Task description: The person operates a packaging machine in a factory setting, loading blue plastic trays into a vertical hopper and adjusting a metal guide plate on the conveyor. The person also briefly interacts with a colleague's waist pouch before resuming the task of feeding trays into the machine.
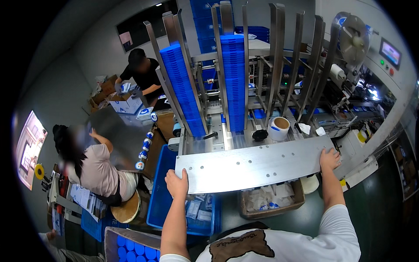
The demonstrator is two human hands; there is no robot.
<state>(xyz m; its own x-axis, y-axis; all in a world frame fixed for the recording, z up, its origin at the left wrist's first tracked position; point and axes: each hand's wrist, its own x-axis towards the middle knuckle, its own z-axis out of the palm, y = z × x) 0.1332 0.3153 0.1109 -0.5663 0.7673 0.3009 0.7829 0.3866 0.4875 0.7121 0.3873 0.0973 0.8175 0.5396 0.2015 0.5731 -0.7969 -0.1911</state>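
Note:
A long silver metal plate (pixel 253 163) with screw heads lies across the machine's front, right before me. My left hand (pixel 176 184) grips its left end, thumb against the top and fingers curled at the edge. At the opposite end my right hand (pixel 330 160) rests on the corner, its fingers apart and lying on the metal. Behind the plate, two tall stacks of blue discs, the left stack (pixel 185 89) and the middle stack (pixel 232 83), stand between upright metal guides. A white tape roll (pixel 279 128) sits beside a black knob (pixel 260 135) just beyond the plate.
Below the plate stand a blue crate (pixel 159 205) with white packets and a cardboard box (pixel 262 212) of wrappers. A box of blue round pieces (pixel 135 251) is at lower left. Two co-workers are at a metal table (pixel 109 126). A control screen (pixel 390 53) stands right.

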